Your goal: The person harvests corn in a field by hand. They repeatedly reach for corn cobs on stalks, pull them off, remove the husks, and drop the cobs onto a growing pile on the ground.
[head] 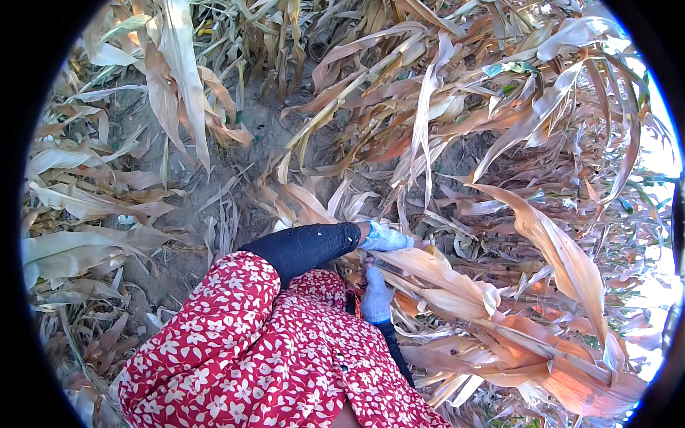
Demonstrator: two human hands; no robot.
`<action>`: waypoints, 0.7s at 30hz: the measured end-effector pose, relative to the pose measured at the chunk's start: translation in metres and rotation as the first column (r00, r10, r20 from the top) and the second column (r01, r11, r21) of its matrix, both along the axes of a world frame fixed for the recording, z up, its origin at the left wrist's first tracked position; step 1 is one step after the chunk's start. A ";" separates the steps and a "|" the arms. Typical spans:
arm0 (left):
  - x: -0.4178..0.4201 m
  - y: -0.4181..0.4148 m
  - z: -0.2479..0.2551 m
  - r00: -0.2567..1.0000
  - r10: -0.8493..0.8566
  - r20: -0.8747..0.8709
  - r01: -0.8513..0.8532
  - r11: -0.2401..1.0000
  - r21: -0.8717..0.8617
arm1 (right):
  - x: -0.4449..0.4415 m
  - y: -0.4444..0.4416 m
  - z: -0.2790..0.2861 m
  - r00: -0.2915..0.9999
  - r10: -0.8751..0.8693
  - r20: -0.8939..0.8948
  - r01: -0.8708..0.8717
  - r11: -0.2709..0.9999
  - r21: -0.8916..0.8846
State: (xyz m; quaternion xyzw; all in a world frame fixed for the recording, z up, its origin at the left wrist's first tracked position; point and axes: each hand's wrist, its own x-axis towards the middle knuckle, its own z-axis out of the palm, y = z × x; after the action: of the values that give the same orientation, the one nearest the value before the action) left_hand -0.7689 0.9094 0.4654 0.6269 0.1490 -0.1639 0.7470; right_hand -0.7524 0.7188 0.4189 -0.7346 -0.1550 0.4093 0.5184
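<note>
My left hand (389, 238), in a pale knitted glove with bare fingertips, reaches from a dark sleeve to the upper end of a dry corn plant. Just below it in the picture, my right hand (377, 295), gloved alike, is upright with a bare fingertip showing beside the same plant. The dry corn stalk (522, 338) slants from the hands to the lower right, with broad tan leaves (444, 275) along it. Leaves and the gloves hide most of the fingers, so the grip of each hand is unclear.
Standing dry corn leaves (179, 69) hang at the upper left, and more (428, 101) arch over the top right. Bare grey soil (257, 125) with leaf litter runs between them. Bent dry leaves (80, 251) lie along the left side. A red floral garment (257, 348) covers my body.
</note>
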 end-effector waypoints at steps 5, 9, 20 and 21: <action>0.066 -0.006 0.025 0.865 0.502 -0.024 -0.232 0.356 -0.905 | -0.001 0.014 0.014 0.967 -0.207 -0.148 0.203 0.978 -0.044; 0.073 0.018 0.057 0.771 0.635 -0.035 -0.263 0.268 -0.927 | 0.001 0.026 0.042 0.969 -0.168 -0.183 0.181 0.982 0.057; 0.016 0.048 0.078 0.041 0.791 0.611 -0.855 0.344 -0.387 | 0.010 0.089 0.214 0.728 0.328 0.602 -0.449 0.892 0.058; 0.015 0.046 0.079 0.062 0.744 0.666 -0.887 0.347 -0.306 | 0.017 0.107 0.225 0.551 0.250 0.796 -0.440 0.898 0.023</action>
State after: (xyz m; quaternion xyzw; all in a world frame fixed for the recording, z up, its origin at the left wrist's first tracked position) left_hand -0.7542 0.9552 0.5443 0.5015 0.1859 0.5602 0.6326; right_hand -0.7357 0.8259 0.6436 -0.7301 -0.5490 0.1264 0.3867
